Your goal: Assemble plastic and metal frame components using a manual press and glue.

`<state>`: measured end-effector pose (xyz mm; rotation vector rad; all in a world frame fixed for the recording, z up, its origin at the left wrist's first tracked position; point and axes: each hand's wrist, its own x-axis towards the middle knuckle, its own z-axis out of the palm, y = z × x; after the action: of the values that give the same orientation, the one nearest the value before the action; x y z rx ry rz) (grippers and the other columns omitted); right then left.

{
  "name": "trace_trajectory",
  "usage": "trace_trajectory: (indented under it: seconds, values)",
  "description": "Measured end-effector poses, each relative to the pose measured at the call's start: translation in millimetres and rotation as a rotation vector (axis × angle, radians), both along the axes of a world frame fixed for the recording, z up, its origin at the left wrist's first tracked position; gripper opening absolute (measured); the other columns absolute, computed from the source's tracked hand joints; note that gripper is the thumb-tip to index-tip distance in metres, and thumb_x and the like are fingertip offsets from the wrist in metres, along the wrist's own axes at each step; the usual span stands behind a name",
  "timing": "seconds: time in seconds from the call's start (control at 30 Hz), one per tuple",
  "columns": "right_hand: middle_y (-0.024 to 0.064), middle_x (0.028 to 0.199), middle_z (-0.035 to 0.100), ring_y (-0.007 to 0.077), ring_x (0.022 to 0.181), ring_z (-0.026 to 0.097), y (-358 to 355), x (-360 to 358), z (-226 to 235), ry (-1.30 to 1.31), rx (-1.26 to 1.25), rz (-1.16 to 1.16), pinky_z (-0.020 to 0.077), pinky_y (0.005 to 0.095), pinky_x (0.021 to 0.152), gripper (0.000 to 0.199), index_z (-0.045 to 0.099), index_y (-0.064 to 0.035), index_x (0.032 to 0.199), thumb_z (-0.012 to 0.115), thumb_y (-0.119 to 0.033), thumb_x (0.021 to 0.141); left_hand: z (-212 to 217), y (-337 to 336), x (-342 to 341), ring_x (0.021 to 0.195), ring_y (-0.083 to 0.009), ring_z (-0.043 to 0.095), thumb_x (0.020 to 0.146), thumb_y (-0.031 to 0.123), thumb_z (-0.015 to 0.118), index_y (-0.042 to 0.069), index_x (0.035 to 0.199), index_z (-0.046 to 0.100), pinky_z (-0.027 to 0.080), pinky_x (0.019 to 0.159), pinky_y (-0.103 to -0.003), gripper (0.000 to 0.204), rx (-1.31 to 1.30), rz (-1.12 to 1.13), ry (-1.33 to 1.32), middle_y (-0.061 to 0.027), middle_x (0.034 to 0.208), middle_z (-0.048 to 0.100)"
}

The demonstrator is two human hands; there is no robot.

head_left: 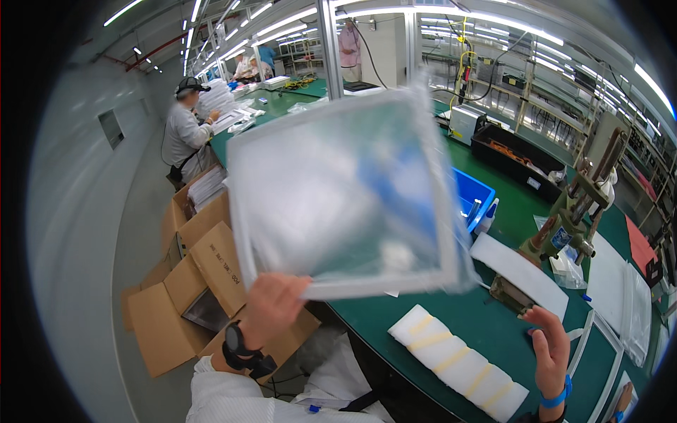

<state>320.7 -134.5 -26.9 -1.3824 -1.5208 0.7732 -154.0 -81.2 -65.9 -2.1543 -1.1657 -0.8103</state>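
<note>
My left hand (276,304) grips the lower left corner of a white rectangular frame in clear plastic film (338,290). The frame is raised over the workbench and blurred by motion, and the bench shows through its middle. My right hand (550,349), with a blue band at its wrist, is held over the right part of the bench. Its thumb and fingers are apart, and nothing is in them. Left of it lies a white foam pad with yellow stripes (458,361). Just to its right are thin white frame bars (605,377).
A green hand press (564,222) stands on the green bench (374,331) beside a white foam sheet (525,271). Behind are a blue bin (486,189) and a black tray (486,151). Open cardboard boxes (166,324) stand at left. A co-worker (187,134) sits farther along.
</note>
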Motion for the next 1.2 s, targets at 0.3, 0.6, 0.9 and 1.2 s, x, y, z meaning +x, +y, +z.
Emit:
trace_trajectory:
  seconds: [0.3,0.6,0.9,1.2]
  values:
    - [0.0189,0.119,0.068,0.0257,0.095,0.071,27.4,-5.9,-49.1,0.538,-0.028,0.031,0.0549,0.0347,0.076,0.048,0.050,0.0044,0.139,0.058,-0.020,0.099,-23.6,-2.3,88.7,0.083,-0.0122,0.059,0.085,0.010,0.070,0.007,0.118,0.071,0.047,0.074,-0.026,0.033,0.086,-0.491,0.089,0.0020,0.097,0.060]
    - [0.0084,0.111,0.063,0.0160,0.085,0.058,17.6,38.9,-40.7,0.547,0.083,-0.020,0.0472,0.0298,0.069,0.051,0.042,0.0002,0.146,0.060,-0.008,0.100,-6.5,25.6,75.4,0.136,-0.0262,0.048,0.104,0.021,0.057,0.004,0.141,0.056,0.037,0.113,-0.039,0.041,-0.281,-0.306,-0.696,-0.0171,0.149,0.048]
    - [0.0118,0.121,0.063,0.0180,0.098,0.060,11.9,67.1,-68.1,0.488,0.280,-0.165,0.0495,0.0302,0.082,0.048,0.043,0.0013,0.146,0.054,-0.006,0.100,-41.6,74.5,104.0,0.145,-0.0246,0.039,0.110,0.022,0.045,0.004,0.159,0.028,0.034,0.117,-0.038,0.055,-0.696,-0.566,-1.230,-0.0155,0.159,0.037]
    - [0.0185,0.122,0.063,0.0314,0.106,0.061,5.7,89.9,-74.4,0.455,0.236,-0.439,0.0489,0.0396,0.093,0.031,0.060,0.0041,0.128,0.050,-0.014,0.105,-30.7,64.3,120.9,0.109,-0.0111,0.056,0.108,0.018,0.051,0.004,0.157,0.028,0.047,0.098,-0.029,0.056,-0.956,-0.888,-1.378,-0.0066,0.127,0.057]
